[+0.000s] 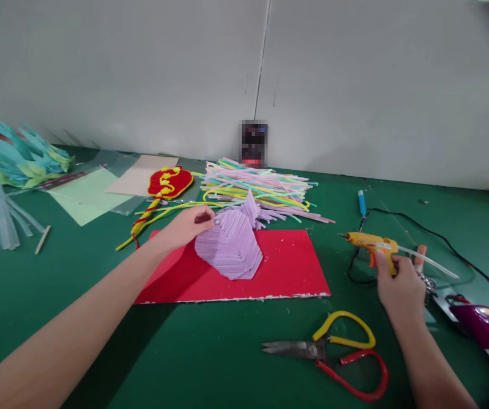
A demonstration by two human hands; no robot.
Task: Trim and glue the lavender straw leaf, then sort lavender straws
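Note:
My left hand (pixel 192 223) pinches the upper left edge of a lilac piece (pixel 231 244) built from rows of pipe cleaners. That piece is over a red board (pixel 291 267) with a ragged white front edge. Behind it shows a pointed lilac part (pixel 251 210); whether the two are joined I cannot tell. On the right, my right hand (pixel 402 287) is closed round the handle of a yellow glue gun (pixel 372 242), its nozzle facing left. A clear glue stick (pixel 430 261) sticks out of its back end.
Scissors (pixel 313 349) with yellow and red handles lie in front. Loose pipe cleaners (pixel 257 184) are heaped behind the board. A red and yellow fan shape (pixel 170 183) lies left. A black cord (pixel 432 233) runs right, near a purple tool (pixel 481 324). A phone-like object (pixel 253 142) leans on the wall.

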